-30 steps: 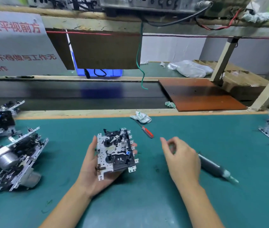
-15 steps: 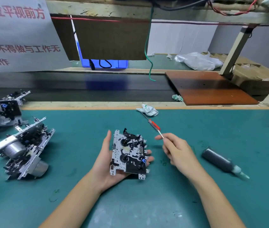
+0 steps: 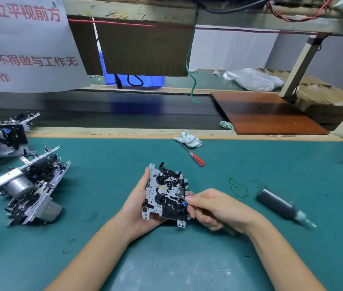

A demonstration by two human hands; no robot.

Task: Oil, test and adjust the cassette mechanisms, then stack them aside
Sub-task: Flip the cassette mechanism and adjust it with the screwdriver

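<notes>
Left hand (image 3: 138, 206) cupped palm-up with fingers curled in a grip; right hand (image 3: 214, 208) pinching, fingers curled.

Metal cassette mechanism (image 3: 166, 194), face-up, tilted

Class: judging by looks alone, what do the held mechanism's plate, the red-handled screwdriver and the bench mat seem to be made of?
Plate: probably stamped sheet metal, bright silver-grey, punched with small holes; the black parts on it look plastic.
Screwdriver: thin shiny metal shaft, glossy red handle, likely plastic.
Mat: matte green, scuffed and stained, possibly rubber or vinyl.
</notes>
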